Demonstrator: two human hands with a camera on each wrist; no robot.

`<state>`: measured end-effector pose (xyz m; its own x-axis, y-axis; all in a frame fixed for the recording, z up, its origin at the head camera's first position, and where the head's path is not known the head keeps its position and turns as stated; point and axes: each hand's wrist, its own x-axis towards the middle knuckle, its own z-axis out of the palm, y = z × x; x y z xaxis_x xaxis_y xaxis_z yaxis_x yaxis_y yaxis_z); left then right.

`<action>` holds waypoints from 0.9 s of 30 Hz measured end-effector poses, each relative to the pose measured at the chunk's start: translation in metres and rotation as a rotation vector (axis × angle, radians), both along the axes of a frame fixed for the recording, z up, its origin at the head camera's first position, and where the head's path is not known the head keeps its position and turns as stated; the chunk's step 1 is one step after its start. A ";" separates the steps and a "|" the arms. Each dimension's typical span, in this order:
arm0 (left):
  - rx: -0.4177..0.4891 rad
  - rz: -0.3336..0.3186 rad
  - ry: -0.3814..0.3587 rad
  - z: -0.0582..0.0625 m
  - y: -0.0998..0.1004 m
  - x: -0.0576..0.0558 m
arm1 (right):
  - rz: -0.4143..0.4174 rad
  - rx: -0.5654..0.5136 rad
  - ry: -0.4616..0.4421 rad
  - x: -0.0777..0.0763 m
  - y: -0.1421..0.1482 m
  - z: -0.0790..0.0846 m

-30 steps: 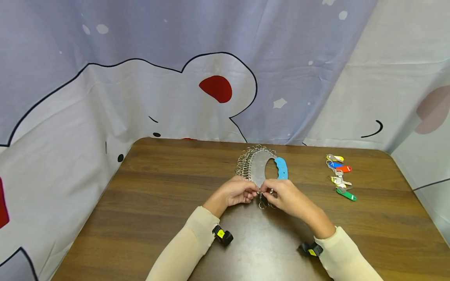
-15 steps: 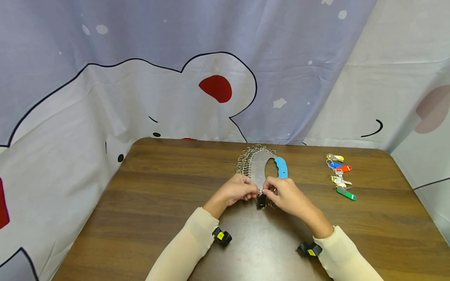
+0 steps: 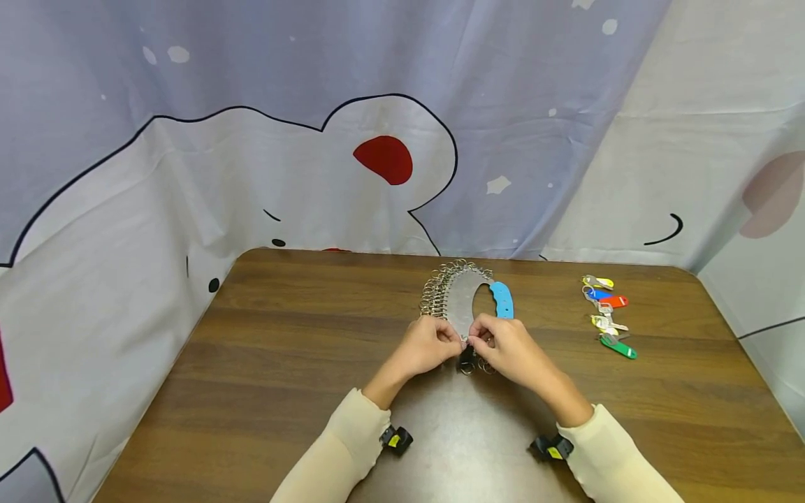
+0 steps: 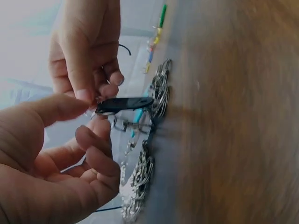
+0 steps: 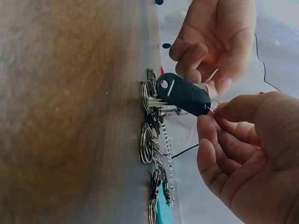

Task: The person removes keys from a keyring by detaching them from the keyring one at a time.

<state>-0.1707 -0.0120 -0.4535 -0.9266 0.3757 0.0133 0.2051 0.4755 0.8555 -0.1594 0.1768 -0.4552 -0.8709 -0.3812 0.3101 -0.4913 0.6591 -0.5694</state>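
Observation:
At the lower end of a grey crescent-shaped key holder (image 3: 462, 297) with a blue grip (image 3: 502, 300), both hands meet fingertip to fingertip. The left hand (image 3: 434, 344) and the right hand (image 3: 506, 346) pinch a thin metal key ring (image 5: 212, 109). From it hangs a black key tag (image 5: 184, 95), seen edge-on as a dark strip in the left wrist view. A silver key (image 5: 158, 101) shows behind the tag in the right wrist view. Fingers partly hide the ring. Several metal rings and clips (image 3: 434, 297) line the holder's curved outer edge.
Several keys with coloured tags lie at the table's right, among them a red tag (image 3: 613, 302) and a green tag (image 3: 619, 346). A brown wooden table (image 3: 283, 335) bears everything, with a printed curtain (image 3: 283, 175) hanging behind its far edge.
The left hand has moved slightly right, bringing its fingertips against the right hand's. The black tag below them has turned and shifted a little. The holder and the coloured tags stay put.

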 end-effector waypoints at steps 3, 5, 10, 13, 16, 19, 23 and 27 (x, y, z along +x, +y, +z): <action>0.040 0.017 -0.018 -0.002 0.002 0.001 | -0.003 -0.005 -0.020 0.001 -0.001 0.000; 0.073 0.021 -0.023 -0.003 0.003 0.002 | -0.006 -0.009 -0.023 0.001 -0.002 0.000; 0.101 0.012 0.007 -0.006 0.004 0.000 | 0.023 0.007 0.038 0.001 -0.004 -0.002; 0.076 -0.004 0.058 -0.006 0.002 0.000 | 0.041 0.008 0.085 0.000 -0.004 -0.003; 0.040 -0.015 0.101 -0.007 0.000 0.000 | 0.038 0.000 0.099 0.000 -0.004 -0.004; 0.005 -0.036 0.121 -0.005 -0.001 0.001 | 0.013 -0.001 0.098 0.000 -0.004 -0.005; -0.029 -0.063 0.122 -0.002 -0.001 0.002 | -0.025 -0.003 0.089 0.000 -0.003 -0.005; -0.039 -0.044 0.100 -0.001 -0.002 0.002 | -0.005 -0.006 0.082 0.001 -0.005 -0.003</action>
<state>-0.1692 -0.0136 -0.4540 -0.9041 0.4179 0.0895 0.3099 0.4968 0.8106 -0.1583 0.1719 -0.4584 -0.8445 -0.3748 0.3825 -0.5330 0.6583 -0.5316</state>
